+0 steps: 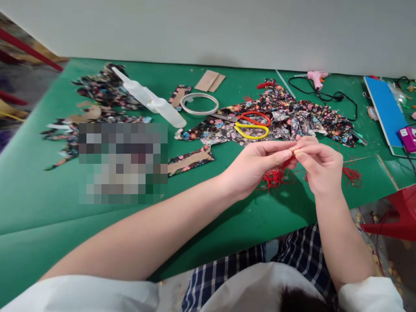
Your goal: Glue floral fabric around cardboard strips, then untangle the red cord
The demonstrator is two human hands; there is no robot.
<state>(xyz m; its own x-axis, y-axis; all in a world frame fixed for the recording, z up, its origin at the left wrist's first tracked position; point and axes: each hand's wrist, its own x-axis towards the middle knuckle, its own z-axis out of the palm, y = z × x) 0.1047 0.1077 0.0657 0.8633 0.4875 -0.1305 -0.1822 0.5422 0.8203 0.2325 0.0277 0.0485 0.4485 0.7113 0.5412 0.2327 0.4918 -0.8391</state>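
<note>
My left hand (260, 162) and my right hand (320, 162) meet over the front of the green table, thumbs and fingertips pinched together. Between them is a bundle of red threads (274, 178), whose loose ends hang below my left fingers. The pinched part is mostly hidden by the fingertips. More red threads (352, 175) lie to the right of my right hand. Just beyond my hands, scissors (240, 118) with one red and one yellow handle rest on dark floral fabric (286, 97).
A white squeeze bottle (151, 99) lies near a tape roll (183, 108) and cardboard pieces (209, 81). Floral scraps (100, 89) are heaped left. A pink glue gun (316, 79) with a black cord lies at the back, left of a blue board (385, 112). A red stool (391, 214) stands right.
</note>
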